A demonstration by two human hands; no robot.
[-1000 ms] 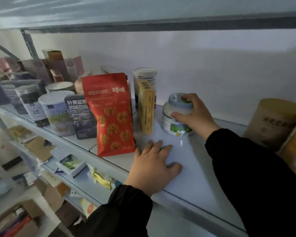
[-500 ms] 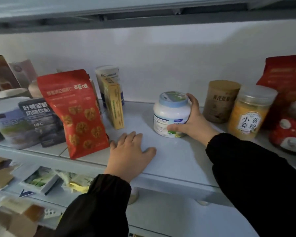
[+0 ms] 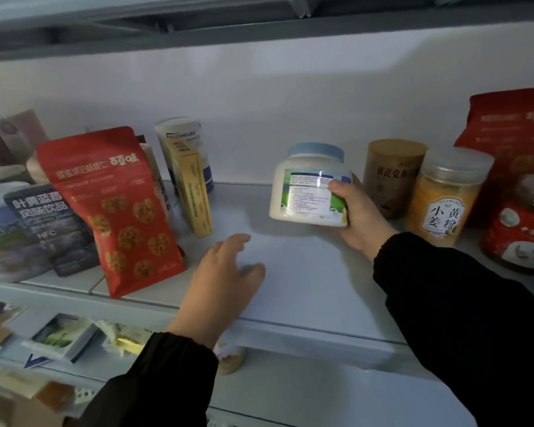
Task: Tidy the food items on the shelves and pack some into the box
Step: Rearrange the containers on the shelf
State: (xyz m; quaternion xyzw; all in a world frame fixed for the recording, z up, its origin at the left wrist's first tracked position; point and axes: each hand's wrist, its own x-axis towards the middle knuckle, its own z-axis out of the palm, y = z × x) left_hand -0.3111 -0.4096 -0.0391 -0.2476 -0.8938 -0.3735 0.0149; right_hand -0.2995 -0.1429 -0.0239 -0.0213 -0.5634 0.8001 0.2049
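Upper shelf [image 3: 305, 272], head view, dim light.

- White jar [image 3: 309, 192] with a pale blue lid is held near the middle of the shelf, right of centre. It is tilted, with the label facing the camera. A shadow is seen on the shelf under its left side; whether the base touches the shelf cannot be told.
- Right hand [image 3: 356, 217] is wrapped around the jar's right side, thumb laid across the label front, fingers curled behind. Black sleeve to the wrist.
- Left hand [image 3: 225, 282] is held palm down over the front of the shelf, fingers straight and slightly spread, nothing in it. Contact with the surface cannot be confirmed, as the hand is blurred.
- Left of the jar, well apart: a yellow box [image 3: 196, 192] standing on end, a white canister [image 3: 184, 140] just behind it, and a red walnut pouch [image 3: 114, 208] upright at the front edge. A dark drink pouch [image 3: 43, 223] is beside the red one.
- Right of the jar: a brown canister [image 3: 392, 177] just behind the right hand, then a clear jar of yellow powder [image 3: 444, 198] beside it, then a red jar [image 3: 518, 235] near the frame edge.
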